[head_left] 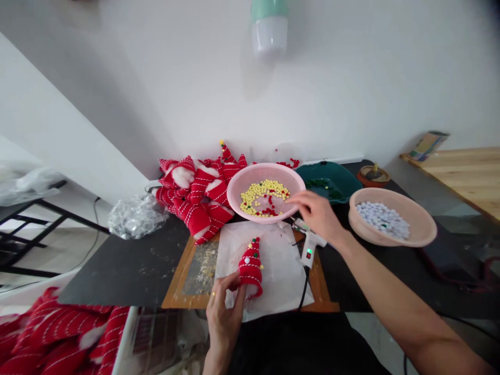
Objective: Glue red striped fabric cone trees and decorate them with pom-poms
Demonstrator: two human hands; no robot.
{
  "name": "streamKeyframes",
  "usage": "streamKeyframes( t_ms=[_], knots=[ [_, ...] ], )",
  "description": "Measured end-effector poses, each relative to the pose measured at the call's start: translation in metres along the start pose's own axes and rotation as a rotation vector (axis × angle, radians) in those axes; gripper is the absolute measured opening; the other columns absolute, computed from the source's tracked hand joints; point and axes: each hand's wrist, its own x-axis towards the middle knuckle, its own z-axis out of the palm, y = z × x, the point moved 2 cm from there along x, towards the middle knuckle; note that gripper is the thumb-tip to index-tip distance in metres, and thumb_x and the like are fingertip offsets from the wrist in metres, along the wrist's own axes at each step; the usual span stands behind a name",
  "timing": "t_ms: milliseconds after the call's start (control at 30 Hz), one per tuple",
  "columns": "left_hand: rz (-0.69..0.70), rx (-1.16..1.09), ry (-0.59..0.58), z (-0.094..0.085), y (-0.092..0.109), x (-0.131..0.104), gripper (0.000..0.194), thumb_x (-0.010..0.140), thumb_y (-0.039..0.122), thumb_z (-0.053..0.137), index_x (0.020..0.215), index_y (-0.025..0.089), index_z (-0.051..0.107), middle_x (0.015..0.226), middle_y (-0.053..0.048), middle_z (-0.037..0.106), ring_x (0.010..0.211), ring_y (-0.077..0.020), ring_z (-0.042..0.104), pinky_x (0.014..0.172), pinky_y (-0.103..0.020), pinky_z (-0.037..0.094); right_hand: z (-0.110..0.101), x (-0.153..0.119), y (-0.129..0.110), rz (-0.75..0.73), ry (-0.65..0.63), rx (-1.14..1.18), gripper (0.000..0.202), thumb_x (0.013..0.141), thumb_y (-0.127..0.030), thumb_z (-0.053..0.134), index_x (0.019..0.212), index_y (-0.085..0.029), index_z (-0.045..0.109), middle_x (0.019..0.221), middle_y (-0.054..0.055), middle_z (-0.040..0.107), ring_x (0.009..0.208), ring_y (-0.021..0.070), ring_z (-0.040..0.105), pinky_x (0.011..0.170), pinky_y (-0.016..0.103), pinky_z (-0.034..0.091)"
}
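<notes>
My left hand [226, 307] grips the open lower end of a small red cone-shaped hat [250, 265] with white dashed stripes. Green, yellow, red and white pom-poms dot its upper part, and white stuffing shows at its base. It lies on a white sheet [281, 276]. Over the right rim of a pink mesh basket [242, 177] is my right hand [314, 211], fingers pressed together; whatever they hold is hidden. Small yellow pom-poms [263, 188] and red ones lie in that basket. Just below my right hand rests a white hot glue gun [309, 247] with a green light lit.
Red striped cones [203, 208] are heaped at the back left beside crumpled clear plastic [136, 216]. Right of the basket stand a green tray [344, 179], a brown pot [373, 177] and a pink bowl [424, 226] of white pom-poms. More red pieces [66, 333] fill a white bin lower left.
</notes>
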Motion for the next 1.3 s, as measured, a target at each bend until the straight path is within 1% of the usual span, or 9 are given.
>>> streamKeyframes(
  t_ms=[133, 300, 467, 533, 633, 833, 1000, 1200, 1300],
  knots=[
    [-0.054, -0.055, 0.090, 0.003, -0.007, -0.008, 0.040, 0.088, 0.021, 0.071, 0.126, 0.021, 0.060, 0.089, -0.001, 0.068, 0.074, -0.0138, 0.067, 0.074, -0.027, 0.057, -0.032, 0.011, 0.027, 0.114, 0.065, -0.356, 0.040, 0.088, -0.005, 0.051, 0.119, -0.019, 0.071, 0.131, 0.012, 0.067, 0.115, 0.0296, 0.063, 0.096, 0.045, 0.052],
    [-0.145, -0.056, 0.171, 0.000, -0.016, -0.012, 0.055, 0.084, 0.028, 0.077, 0.134, 0.022, 0.055, 0.115, -0.009, 0.064, 0.080, -0.0150, 0.063, 0.076, -0.032, 0.057, -0.006, -0.048, 0.005, 0.217, 0.029, -0.433, 0.013, 0.099, -0.027, 0.056, 0.094, -0.021, 0.067, 0.094, 0.006, 0.067, 0.084, 0.0218, 0.067, 0.071, 0.032, 0.051],
    [-0.228, 0.018, -0.095, -0.005, -0.019, -0.002, 0.028, 0.089, 0.036, 0.068, 0.114, 0.022, 0.067, 0.111, -0.008, 0.068, 0.092, -0.0214, 0.067, 0.079, -0.034, 0.056, 0.034, -0.104, -0.005, 0.355, -0.125, -0.599, 0.027, 0.088, -0.045, 0.073, 0.093, -0.022, 0.060, 0.095, 0.007, 0.059, 0.088, 0.0278, 0.066, 0.058, 0.031, 0.044],
    [-0.238, -0.007, -0.192, -0.005, -0.021, 0.001, 0.022, 0.091, 0.034, 0.065, 0.109, 0.023, 0.069, 0.102, -0.006, 0.071, 0.090, -0.0215, 0.069, 0.079, -0.033, 0.056, 0.038, -0.111, -0.005, 0.408, -0.156, -0.654, 0.030, 0.086, -0.044, 0.075, 0.096, -0.021, 0.057, 0.098, 0.008, 0.056, 0.084, 0.0276, 0.066, 0.054, 0.029, 0.040],
    [-0.216, -0.034, -0.216, -0.005, -0.025, 0.002, 0.018, 0.091, 0.029, 0.063, 0.106, 0.022, 0.070, 0.098, -0.005, 0.072, 0.087, -0.0211, 0.069, 0.077, -0.031, 0.056, 0.034, -0.117, -0.006, 0.504, -0.184, -0.692, 0.030, 0.087, -0.041, 0.072, 0.099, -0.021, 0.053, 0.101, 0.007, 0.053, 0.065, 0.0205, 0.062, 0.047, 0.027, 0.029],
    [-0.086, -0.059, -0.223, -0.010, -0.027, 0.013, 0.019, 0.091, 0.028, 0.063, 0.107, 0.023, 0.072, 0.100, -0.005, 0.073, 0.089, -0.0219, 0.069, 0.080, -0.033, 0.056, 0.024, -0.146, -0.006, 0.616, -0.119, -0.570, 0.027, 0.086, -0.035, 0.069, 0.100, -0.023, 0.048, 0.099, 0.004, 0.053, 0.063, 0.0187, 0.061, 0.050, 0.027, 0.034],
    [-0.012, -0.045, -0.296, -0.020, -0.018, 0.044, 0.047, 0.085, 0.043, 0.075, 0.126, 0.024, 0.063, 0.120, -0.010, 0.067, 0.102, -0.0265, 0.066, 0.089, -0.042, 0.056, 0.014, -0.164, -0.004, 0.743, 0.029, -0.342, 0.038, 0.077, -0.038, 0.073, 0.102, -0.024, 0.048, 0.100, 0.004, 0.060, 0.070, 0.0200, 0.064, 0.062, 0.031, 0.047],
    [0.164, -0.109, -0.352, -0.008, 0.002, 0.092, 0.021, 0.096, 0.032, 0.063, 0.115, 0.026, 0.069, 0.123, -0.009, 0.066, 0.112, -0.0241, 0.065, 0.096, -0.040, 0.054, 0.010, -0.177, 0.001, 0.847, 0.020, -0.173, 0.039, 0.074, -0.040, 0.076, 0.097, -0.026, 0.048, 0.084, -0.001, 0.065, 0.063, 0.0197, 0.063, 0.058, 0.030, 0.045],
    [0.236, -0.112, -0.374, 0.005, 0.011, 0.109, 0.019, 0.096, 0.030, 0.063, 0.113, 0.026, 0.070, 0.119, -0.007, 0.068, 0.110, -0.0225, 0.066, 0.096, -0.038, 0.054, 0.014, -0.184, 0.004, 0.885, 0.107, 0.002, 0.042, 0.073, -0.037, 0.076, 0.103, -0.025, 0.049, 0.084, 0.000, 0.065, 0.065, 0.0204, 0.064, 0.059, 0.032, 0.050]
  ],
)
